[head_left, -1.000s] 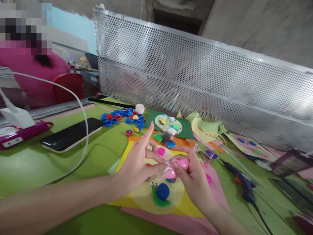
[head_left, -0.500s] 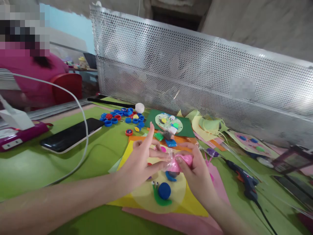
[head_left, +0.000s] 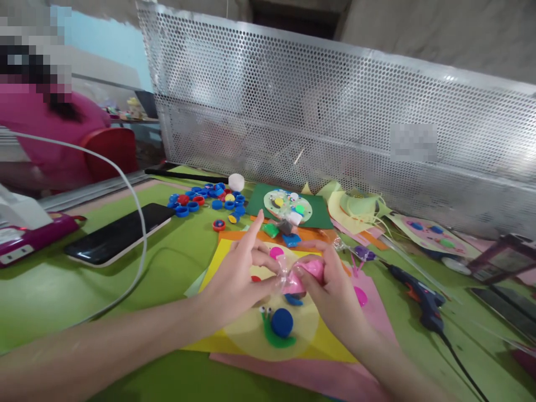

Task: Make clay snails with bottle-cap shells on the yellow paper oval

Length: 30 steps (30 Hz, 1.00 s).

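Observation:
Between my hands is a small clear plastic packet of pink modelling clay, held above the paper. My right hand is closed round the clay end, thumb pressed on top. My left hand pinches the clear loose end of the packet, with its index finger sticking up. Below lies a yellow sheet bearing a pale round disc. On the disc sits a green clay snail with googly eyes and a blue bottle-cap shell. Other coloured pieces on the disc are partly hidden by my hands.
Several bottle caps lie at the back left, near a black phone. Packets of clay rest behind my hands. A glue gun with its cord lies right. A perforated metal panel borders the back; a person sits left.
My hands and the pink clay packet have shifted slightly left and remain together. The whole view has also moved a little. The grip on the packet looks much the same.

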Each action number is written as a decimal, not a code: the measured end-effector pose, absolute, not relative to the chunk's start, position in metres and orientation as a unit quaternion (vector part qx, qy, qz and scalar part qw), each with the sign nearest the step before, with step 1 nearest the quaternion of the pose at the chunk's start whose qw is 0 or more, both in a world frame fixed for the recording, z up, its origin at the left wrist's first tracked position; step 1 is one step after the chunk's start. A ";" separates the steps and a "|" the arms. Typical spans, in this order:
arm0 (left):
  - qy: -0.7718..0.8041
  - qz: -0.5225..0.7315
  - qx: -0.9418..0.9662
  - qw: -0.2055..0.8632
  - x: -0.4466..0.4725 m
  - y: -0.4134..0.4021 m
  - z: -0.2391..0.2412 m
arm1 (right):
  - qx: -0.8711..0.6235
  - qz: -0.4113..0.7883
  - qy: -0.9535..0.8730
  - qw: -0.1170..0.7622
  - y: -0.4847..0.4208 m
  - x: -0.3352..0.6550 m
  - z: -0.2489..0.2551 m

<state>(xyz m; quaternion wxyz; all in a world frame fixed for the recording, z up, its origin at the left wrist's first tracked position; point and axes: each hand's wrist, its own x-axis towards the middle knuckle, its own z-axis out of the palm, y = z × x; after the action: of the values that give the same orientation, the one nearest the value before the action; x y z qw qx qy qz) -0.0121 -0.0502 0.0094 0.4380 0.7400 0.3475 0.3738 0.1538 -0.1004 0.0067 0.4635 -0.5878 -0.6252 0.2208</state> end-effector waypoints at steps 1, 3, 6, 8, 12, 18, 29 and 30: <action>0.346 0.367 0.726 0.467 -0.012 -0.048 0.009 | -0.595 0.208 -0.623 0.464 -0.099 0.156 0.008; 0.343 0.357 0.672 0.550 -0.011 -0.042 0.009 | -0.610 0.186 -0.610 0.471 -0.096 0.160 0.010; 0.342 0.378 0.584 0.632 -0.009 -0.028 0.005 | -0.625 0.170 -0.587 0.486 -0.092 0.167 0.012; 0.351 0.399 0.570 0.626 -0.009 -0.019 0.002 | -0.627 0.171 -0.581 0.490 -0.090 0.171 0.012; 0.361 0.407 0.606 0.580 -0.013 -0.012 0.002 | -0.614 0.192 -0.581 0.499 -0.088 0.172 0.011; 0.321 0.386 0.763 0.408 -0.016 -0.024 0.010 | -0.606 0.231 -0.577 0.497 -0.084 0.176 0.009; 0.304 0.339 0.875 0.167 -0.016 -0.036 0.007 | -0.544 0.328 -0.604 0.481 -0.090 0.167 0.018; 0.303 0.341 0.875 0.164 -0.015 -0.036 0.007 | -0.542 0.326 -0.610 0.477 -0.091 0.167 0.019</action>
<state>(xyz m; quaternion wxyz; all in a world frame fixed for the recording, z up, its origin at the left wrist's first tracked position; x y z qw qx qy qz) -0.0153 -0.0358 0.0071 0.1642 0.8749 0.3026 0.3406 0.1665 -0.0906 0.0185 0.4775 -0.5416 -0.6101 0.3263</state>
